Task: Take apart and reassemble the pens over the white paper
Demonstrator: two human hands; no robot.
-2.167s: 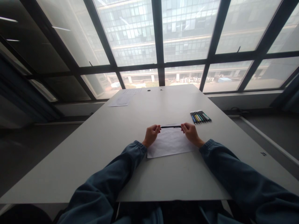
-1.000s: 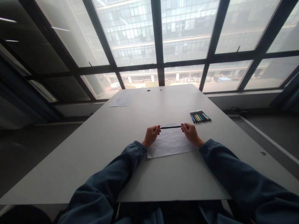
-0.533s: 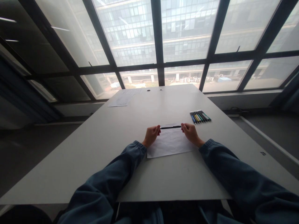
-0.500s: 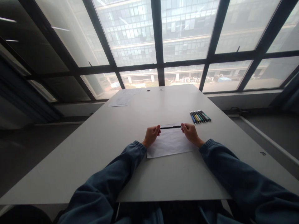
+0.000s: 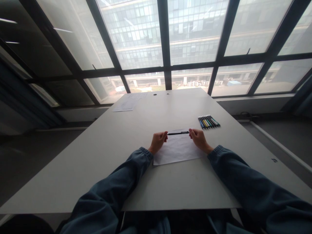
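Note:
A black pen [image 5: 178, 132] is held level between my two hands, just above the far edge of a white sheet of paper [image 5: 177, 149] lying on the table. My left hand [image 5: 158, 141] pinches the pen's left end with curled fingers. The pen's right end is gripped by my right hand [image 5: 199, 138] in the same way. Both wrists rest near the paper's side edges, in dark blue sleeves.
A row of several coloured pens [image 5: 209, 122] lies to the right of the paper. Printed sheets [image 5: 129, 101] sit at the far left of the grey table [image 5: 102, 152]. Large windows [image 5: 165, 45] rise beyond the table's far end.

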